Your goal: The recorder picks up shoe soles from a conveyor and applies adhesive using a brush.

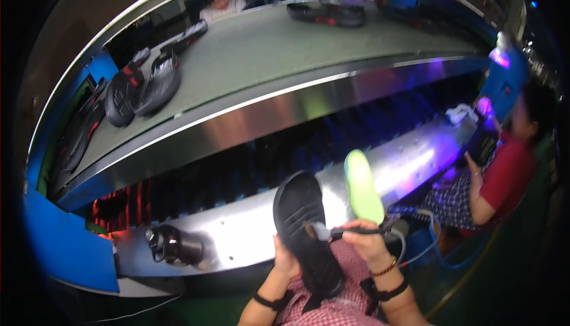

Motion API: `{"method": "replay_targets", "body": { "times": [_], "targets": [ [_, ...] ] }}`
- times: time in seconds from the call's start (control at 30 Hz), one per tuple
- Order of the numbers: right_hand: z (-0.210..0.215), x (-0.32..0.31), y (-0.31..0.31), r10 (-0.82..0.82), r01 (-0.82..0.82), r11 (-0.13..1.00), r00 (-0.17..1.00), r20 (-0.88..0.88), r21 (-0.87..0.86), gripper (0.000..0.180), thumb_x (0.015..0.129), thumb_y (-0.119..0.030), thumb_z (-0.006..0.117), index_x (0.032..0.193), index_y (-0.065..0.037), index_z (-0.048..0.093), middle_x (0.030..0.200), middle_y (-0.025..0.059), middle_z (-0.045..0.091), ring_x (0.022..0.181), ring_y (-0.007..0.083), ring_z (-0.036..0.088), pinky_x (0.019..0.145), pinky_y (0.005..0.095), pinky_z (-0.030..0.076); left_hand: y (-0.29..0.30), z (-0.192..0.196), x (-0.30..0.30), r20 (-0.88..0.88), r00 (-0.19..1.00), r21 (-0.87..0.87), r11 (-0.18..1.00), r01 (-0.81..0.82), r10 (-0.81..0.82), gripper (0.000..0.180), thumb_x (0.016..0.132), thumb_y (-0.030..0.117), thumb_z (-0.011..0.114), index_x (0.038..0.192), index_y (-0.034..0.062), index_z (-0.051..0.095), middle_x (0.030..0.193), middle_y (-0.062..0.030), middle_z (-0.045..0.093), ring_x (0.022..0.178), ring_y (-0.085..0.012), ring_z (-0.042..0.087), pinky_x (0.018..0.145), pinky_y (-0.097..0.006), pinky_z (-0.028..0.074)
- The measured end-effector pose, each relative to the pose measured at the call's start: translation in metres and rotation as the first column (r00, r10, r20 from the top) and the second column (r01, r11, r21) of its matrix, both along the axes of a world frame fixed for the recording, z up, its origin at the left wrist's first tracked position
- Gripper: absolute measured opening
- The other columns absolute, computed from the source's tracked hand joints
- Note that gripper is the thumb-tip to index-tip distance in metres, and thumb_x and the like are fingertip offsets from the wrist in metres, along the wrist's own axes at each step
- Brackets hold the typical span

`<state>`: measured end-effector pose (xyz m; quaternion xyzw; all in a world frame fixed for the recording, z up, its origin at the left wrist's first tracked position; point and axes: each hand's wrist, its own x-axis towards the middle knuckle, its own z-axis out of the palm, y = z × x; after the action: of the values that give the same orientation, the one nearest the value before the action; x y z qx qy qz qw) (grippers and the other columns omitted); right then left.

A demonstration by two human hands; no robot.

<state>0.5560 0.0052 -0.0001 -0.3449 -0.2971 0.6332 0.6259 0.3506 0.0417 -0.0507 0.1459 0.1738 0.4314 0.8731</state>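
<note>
My left hand point(286, 259) grips a black shoe sole point(301, 207) by its left edge, tilted lengthwise in front of me. Faint ridges cross its middle. In my right hand point(367, 244) is a brush point(322, 231) with a dark handle, and its pale bristles meet the face of the sole near the middle. A hose runs away to the right behind the right hand. Just beyond that hand, a bright yellow-green sole point(363, 189) lies on the shiny metal ledge point(243, 231).
A black bottle point(173, 246) stands on the ledge at left. Beyond a dark gap runs a green conveyor belt point(249, 53) carrying several black soles point(157, 85). A seated person in red point(507, 174) works at right, beside a white cloth point(462, 114). Other people sit across the belt.
</note>
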Motion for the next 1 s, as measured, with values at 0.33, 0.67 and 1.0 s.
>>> {"method": "replay_targets", "body": {
  "times": [0.33, 0.67, 1.0],
  "targets": [
    [-0.002, -0.009, 0.028, -0.047, 0.049, 0.996, 0.999, 0.026, -0.075, 0.02, 0.084, 0.004, 0.062, 0.103, 0.007, 0.062, 0.101, 0.0194, 0.068, 0.089, 0.0206, 0.066, 0.085, 0.0313, 0.053, -0.004, 0.012, 0.006, 0.057, 0.985, 0.114, 0.981, 0.158, -0.165, 0.103, 0.08, 0.084, 0.019, 0.146, 0.0062, 0.029, 0.146, -0.0162, 0.038, 0.132, -0.0311, 0.04, 0.109, -0.046, 0.034],
    [-0.005, -0.009, 0.05, -0.048, 0.053, 0.997, 0.994, 0.099, -0.055, 0.024, 0.083, -0.002, 0.067, 0.105, 0.006, 0.065, 0.097, 0.0114, 0.07, 0.084, 0.0128, 0.065, 0.081, 0.024, 0.051, -0.005, 0.018, 0.013, 0.071, 0.994, 0.039, 0.996, 0.075, -0.078, 0.113, 0.072, 0.09, 0.017, 0.144, 0.0047, 0.031, 0.139, -0.0209, 0.043, 0.122, -0.0396, 0.049, 0.102, -0.052, 0.041],
    [0.004, -0.019, 0.066, -0.078, 0.084, 0.996, 0.981, 0.179, -0.022, 0.022, 0.083, -0.002, 0.069, 0.104, 0.005, 0.067, 0.094, 0.0096, 0.069, 0.083, 0.0112, 0.064, 0.076, 0.0236, 0.052, -0.001, 0.012, 0.012, 0.0, 1.0, 0.066, 0.997, 0.031, -0.031, 0.1, 0.081, 0.082, 0.016, 0.143, 0.0062, 0.034, 0.139, -0.0168, 0.046, 0.122, -0.0336, 0.05, 0.103, -0.049, 0.041]
  ]
}}
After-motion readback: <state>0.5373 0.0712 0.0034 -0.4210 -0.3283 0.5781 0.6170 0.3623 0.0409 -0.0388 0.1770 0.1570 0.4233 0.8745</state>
